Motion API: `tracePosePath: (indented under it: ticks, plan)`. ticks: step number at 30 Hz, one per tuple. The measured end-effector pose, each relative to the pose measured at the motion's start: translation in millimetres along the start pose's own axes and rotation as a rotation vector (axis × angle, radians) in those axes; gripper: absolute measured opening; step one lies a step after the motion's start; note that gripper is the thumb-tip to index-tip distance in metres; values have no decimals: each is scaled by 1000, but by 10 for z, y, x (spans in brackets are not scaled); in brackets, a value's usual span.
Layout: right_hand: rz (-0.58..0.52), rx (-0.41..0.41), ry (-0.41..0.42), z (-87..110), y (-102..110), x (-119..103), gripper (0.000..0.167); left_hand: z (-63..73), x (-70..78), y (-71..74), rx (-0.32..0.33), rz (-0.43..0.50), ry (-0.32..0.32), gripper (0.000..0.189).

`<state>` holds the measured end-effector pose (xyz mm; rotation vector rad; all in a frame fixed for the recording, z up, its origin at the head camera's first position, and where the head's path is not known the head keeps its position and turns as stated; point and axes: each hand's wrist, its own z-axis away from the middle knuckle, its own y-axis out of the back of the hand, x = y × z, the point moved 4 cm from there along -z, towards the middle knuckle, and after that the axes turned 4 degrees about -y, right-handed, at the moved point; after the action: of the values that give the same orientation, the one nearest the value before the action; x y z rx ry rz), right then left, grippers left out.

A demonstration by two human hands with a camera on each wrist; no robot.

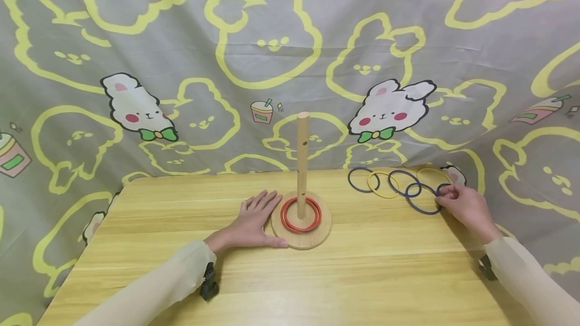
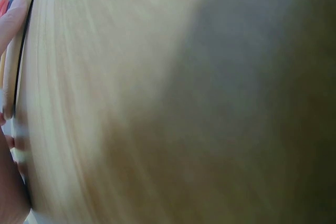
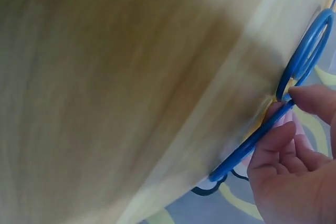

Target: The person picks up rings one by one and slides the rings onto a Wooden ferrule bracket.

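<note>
A round wooden base (image 1: 319, 235) carries an upright wooden peg (image 1: 302, 160), and red rings (image 1: 284, 221) lie around the peg's foot. My left hand (image 1: 254, 223) rests at the base's left side, fingers extended and thumb along its front edge. In the left wrist view only the thumb (image 2: 13, 22) and part of the hand show by the base's rim. At the table's right side, my right hand (image 1: 468, 208) pinches a blue ring (image 3: 241, 153) between thumb and fingers. That ring is mostly hidden by the hand in the head view.
Left of my right hand lie several overlapping rings: a blue ring (image 1: 353, 185) farthest left, a yellow ring (image 1: 385, 196), more blue rings (image 1: 421, 212) and another yellow ring (image 1: 432, 169) at the back. A patterned curtain (image 1: 281, 64) hangs behind the wooden table (image 1: 181, 200).
</note>
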<state>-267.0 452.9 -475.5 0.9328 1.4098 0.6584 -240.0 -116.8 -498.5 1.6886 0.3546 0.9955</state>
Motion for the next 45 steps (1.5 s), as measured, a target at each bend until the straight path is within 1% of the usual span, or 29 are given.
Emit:
tracePosePath:
  ticks: [3,6,12,14,17,21,24,29,36,39,45]
  plan:
    - [10,22,-6,38,38,-30,27,-4,3,-1,5,1,-5,127]
    - [29,73,2,85,106,-75,26,-6,-3,-6,6,1,-4,127]
    - [81,224,89,176,297,-193,24,-4,0,-10,-3,4,2,128]
    - [82,260,116,205,355,-242,25,-4,8,-5,-1,3,2,128]
    - [80,270,134,248,430,-314,26,-1,2,-8,3,-3,2,128]
    - [71,249,132,322,507,-398,25,5,-10,-17,1,-1,0,128]
    - [58,263,147,392,548,-482,24,0,-18,-20,4,5,-2,127]
    - [2,311,229,525,575,-700,25,-7,-29,-22,1,0,-1,128]
    - [-80,411,343,710,550,-1099,24,-9,-11,-13,-7,-9,2,129]
    - [-116,421,382,772,535,-1250,27,-14,-11,-18,-7,-7,-2,128]
    - [-202,403,423,877,542,-1597,29,-7,-4,-6,3,4,-10,127]
